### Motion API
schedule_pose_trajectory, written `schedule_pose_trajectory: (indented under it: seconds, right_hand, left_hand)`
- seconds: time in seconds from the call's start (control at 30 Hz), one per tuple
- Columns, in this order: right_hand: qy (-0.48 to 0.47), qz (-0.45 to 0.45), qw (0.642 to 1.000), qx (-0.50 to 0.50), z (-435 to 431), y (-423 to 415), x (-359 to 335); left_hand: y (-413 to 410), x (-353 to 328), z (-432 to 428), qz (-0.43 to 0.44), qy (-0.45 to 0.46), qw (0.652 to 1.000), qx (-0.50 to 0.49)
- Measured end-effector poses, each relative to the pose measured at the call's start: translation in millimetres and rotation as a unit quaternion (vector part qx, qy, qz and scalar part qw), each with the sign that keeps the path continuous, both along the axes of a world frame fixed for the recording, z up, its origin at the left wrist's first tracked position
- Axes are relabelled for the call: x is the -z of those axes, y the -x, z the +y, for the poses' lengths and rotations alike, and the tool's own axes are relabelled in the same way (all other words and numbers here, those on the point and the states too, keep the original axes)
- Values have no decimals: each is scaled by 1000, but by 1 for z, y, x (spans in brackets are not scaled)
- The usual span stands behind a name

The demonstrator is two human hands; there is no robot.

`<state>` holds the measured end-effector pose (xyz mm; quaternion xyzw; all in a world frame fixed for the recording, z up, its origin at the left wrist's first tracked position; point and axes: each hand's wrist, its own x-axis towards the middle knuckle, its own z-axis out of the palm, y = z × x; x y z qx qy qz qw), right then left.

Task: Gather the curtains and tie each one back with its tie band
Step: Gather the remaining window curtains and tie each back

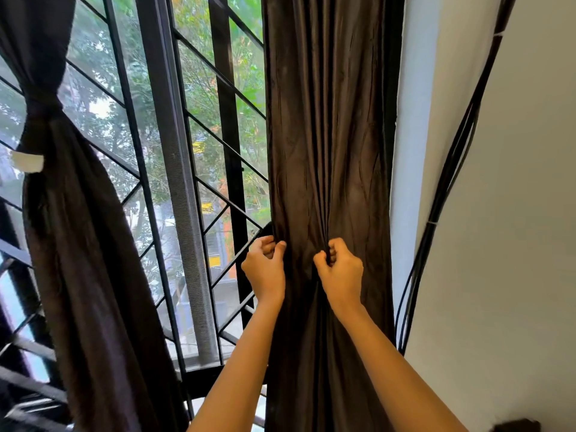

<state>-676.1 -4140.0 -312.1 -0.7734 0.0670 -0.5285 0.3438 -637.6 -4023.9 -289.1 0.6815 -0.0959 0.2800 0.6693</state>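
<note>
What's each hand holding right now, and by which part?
Both grip the right curtain: left hand pinches its window-side edge, right hand bunches folds near its middle.

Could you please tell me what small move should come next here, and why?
Probably bring the left hand across to the right hand, bunching the right curtain: it hangs spread and untied, each hand pinching a fold.
</note>
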Motion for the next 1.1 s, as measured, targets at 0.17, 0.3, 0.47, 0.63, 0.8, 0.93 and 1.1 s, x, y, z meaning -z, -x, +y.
schedule_pose_trajectory:
  seconds: [0.17, 0.3, 0.47, 0.63, 0.8, 0.93, 1.1]
  right_hand:
    - [16, 0, 999, 49, 7, -2, 2]
    - [49, 7, 996, 78, 15, -4, 4]
    - [45, 16, 990, 131, 16, -5, 2]
    - [175, -31, 971, 158, 17, -9, 14]
    - [130, -33, 989, 66, 25, -9, 18]
    - [110, -33, 992, 59, 23, -9, 22]
    - [208, -14, 968, 140, 23, -3, 21]
  left_hand:
    - [18, 5, -13, -20, -8, 999, 26]
    - [29, 6, -18, -62, -25, 997, 34]
    - [29, 11, -12, -67, -25, 997, 10]
    - [29, 16, -11, -90, -70, 993, 34]
    - [34, 16, -15, -110, -81, 989, 56]
    - [33, 17, -14, -117, -80, 988, 58]
    - [33, 19, -13, -117, -72, 989, 47]
